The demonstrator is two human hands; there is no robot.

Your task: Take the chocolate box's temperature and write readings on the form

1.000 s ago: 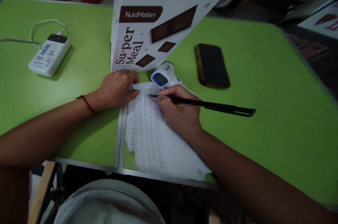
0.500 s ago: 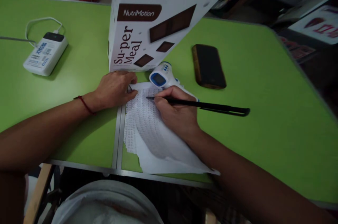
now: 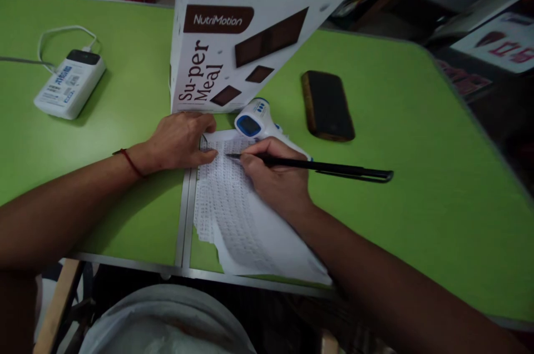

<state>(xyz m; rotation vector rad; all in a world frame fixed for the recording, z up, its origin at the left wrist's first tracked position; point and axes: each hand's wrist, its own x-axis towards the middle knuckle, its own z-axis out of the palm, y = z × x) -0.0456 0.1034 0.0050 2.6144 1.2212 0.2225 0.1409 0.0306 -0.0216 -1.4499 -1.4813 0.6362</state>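
Note:
Several sheets of paper (image 3: 237, 215), covered in small rows of handwriting, lie on the table and curl at the lower edge. My right hand (image 3: 281, 173) grips a black pen (image 3: 334, 168), its tip on the written part of the top sheet and its capped end pointing right. At the upper left edge of the paper, my left hand (image 3: 179, 139) rests with thumb and forefinger apart, the thumb touching the sheet. Just beyond the paper, a white and blue infrared thermometer (image 3: 258, 114) lies partly hidden behind my right hand.
A tall white box (image 3: 217, 48) stands behind the papers on the green table (image 3: 417, 176). To its right lies a dark phone (image 3: 328, 104) in a brown case. A white power bank (image 3: 70, 84) with a cable sits at left. A metal seam (image 3: 184, 220) crosses the table.
The pen tip has shifted slightly left over the writing with my right hand. The lower part of the top sheet has settled a little. My left hand stays on the paper's edge.

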